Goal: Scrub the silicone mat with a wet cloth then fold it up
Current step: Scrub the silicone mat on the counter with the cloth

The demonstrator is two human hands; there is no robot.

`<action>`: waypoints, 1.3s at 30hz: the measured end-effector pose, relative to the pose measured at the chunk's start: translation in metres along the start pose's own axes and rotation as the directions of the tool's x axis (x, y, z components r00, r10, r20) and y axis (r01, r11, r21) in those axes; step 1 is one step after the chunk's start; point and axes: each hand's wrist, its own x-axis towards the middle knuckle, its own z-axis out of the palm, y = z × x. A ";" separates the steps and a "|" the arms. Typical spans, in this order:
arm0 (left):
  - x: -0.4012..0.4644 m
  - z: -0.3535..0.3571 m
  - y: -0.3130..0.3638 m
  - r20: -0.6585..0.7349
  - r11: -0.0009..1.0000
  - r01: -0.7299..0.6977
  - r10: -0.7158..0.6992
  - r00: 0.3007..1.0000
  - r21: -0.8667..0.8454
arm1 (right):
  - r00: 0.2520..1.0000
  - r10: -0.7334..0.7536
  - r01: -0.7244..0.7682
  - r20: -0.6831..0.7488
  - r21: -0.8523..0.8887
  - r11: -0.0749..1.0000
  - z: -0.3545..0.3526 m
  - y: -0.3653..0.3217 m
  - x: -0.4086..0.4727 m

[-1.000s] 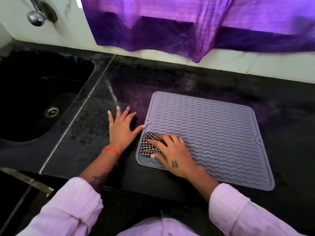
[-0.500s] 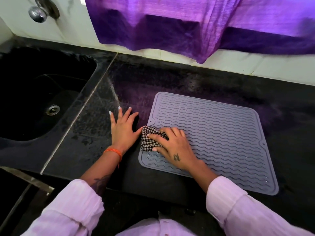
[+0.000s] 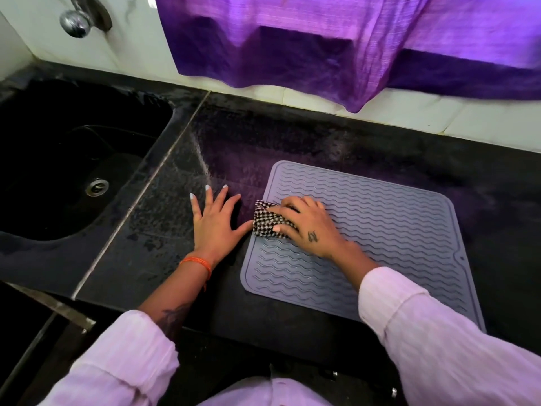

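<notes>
The mat (image 3: 380, 230) lay flat near the counter's (image 3: 292, 136) front edge, its unscrubbed length stretching rightward from the cloth (image 3: 265, 222), which was gripped at the mat's left edge by the right hand (image 3: 307, 225), while the left hand (image 3: 215, 222) was spread flat beside it.

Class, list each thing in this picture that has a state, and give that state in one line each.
Mat: flat, unfolded on the counter.
Cloth: bunched, pressed on the mat's left edge.
Right hand: grips the cloth.
Left hand: spread flat on the counter.
Tap: no water seen running.
</notes>
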 end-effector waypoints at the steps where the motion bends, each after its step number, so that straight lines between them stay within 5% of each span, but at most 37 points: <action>1: 0.000 0.000 0.000 0.001 1.000 0.000 0.000 1.000 0.001 | 1.000 0.009 -0.009 -0.013 0.060 0.998 -0.003 0.004 0.007; 3: 0.000 -0.002 0.001 0.008 1.000 0.002 -0.002 1.000 0.005 | 0.994 0.066 -0.058 -0.091 0.085 0.995 -0.004 0.009 0.018; 8: -0.001 -0.003 0.003 0.005 1.000 -0.003 0.003 1.000 0.021 | 0.993 0.088 -0.102 -0.073 -0.208 0.973 0.016 0.009 0.017; 12: 0.001 -0.004 0.002 0.022 0.999 -0.014 0.013 1.000 0.047 | 0.999 0.026 -0.024 0.037 -0.060 0.998 -0.002 0.027 0.039; 14: 0.001 -0.005 0.003 0.032 0.999 -0.014 0.013 0.999 0.050 | 0.998 0.066 -0.066 -0.022 -0.011 0.998 -0.006 0.033 0.050; 18: 0.001 -0.005 0.003 0.040 0.999 -0.010 0.008 0.999 0.048 | 0.989 0.124 -0.139 -0.082 -0.210 0.968 0.014 0.021 0.041; 24: 0.002 -0.006 0.003 0.041 0.999 -0.019 0.017 0.999 0.048 | 0.997 0.059 -0.056 0.045 -0.072 0.996 -0.007 0.049 0.073; 30: 0.002 -0.005 0.003 0.040 0.999 -0.029 0.027 0.999 0.046 | 0.992 0.128 -0.127 -0.016 -0.272 0.954 0.008 0.050 0.071; 35: 0.001 -0.005 0.003 0.038 0.998 -0.028 0.026 0.999 0.052 | 0.987 0.148 -0.141 0.058 -0.098 0.985 -0.011 0.064 0.091; 39: 0.000 -0.003 0.003 0.042 0.999 -0.023 0.021 0.999 0.046 | 0.974 0.227 -0.225 -0.026 -0.283 0.933 -0.005 0.072 0.071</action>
